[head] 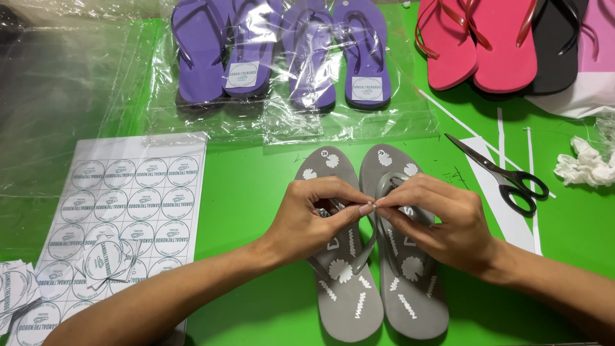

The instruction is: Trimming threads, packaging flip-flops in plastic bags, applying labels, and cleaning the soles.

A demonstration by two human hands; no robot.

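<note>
Two grey flip-flops with white leaf prints lie side by side on the green table, the left one (343, 282) and the right one (410, 288). My left hand (314, 218) and my right hand (435, 221) meet above them, fingertips pinched together around the grey straps (370, 240) where the two sandals touch. Whatever small thing sits between my fingertips is hidden. Both hands cover the middle of the sandals.
Two bagged pairs of purple flip-flops (282, 54) lie at the back, red, black and pink ones (500, 38) at the back right. Black-handled scissors (506, 173) and white paper strips are to the right, crumpled paper (586, 163) beyond. A sheet of round labels (128, 205) lies left.
</note>
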